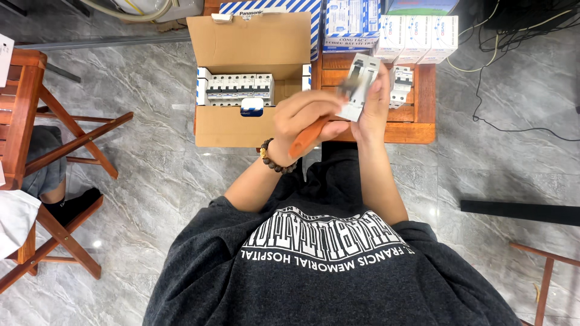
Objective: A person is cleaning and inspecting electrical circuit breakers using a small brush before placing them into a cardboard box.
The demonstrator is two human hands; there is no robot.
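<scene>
Both hands meet just above the person's lap, in front of a low wooden surface (417, 130). The left hand (305, 118), a dark bead bracelet (277, 160) at its wrist, is closed around the smooth orange handle of a screwdriver (308, 137), whose metal tip is blurred where it meets the breaker. The right hand (373, 108) grips a circuit breaker (359, 84), a boxy white-grey plastic block, fingers curled behind it and thumb on its near side. The breaker is held upright between the 2 hands, touching both the right palm and the tool tip. Just left, an open brown cardboard box (241, 124) with a matte flap holds a row of similar white breakers (238, 87). The floor (151, 90) is glossy grey marbled tile.
</scene>
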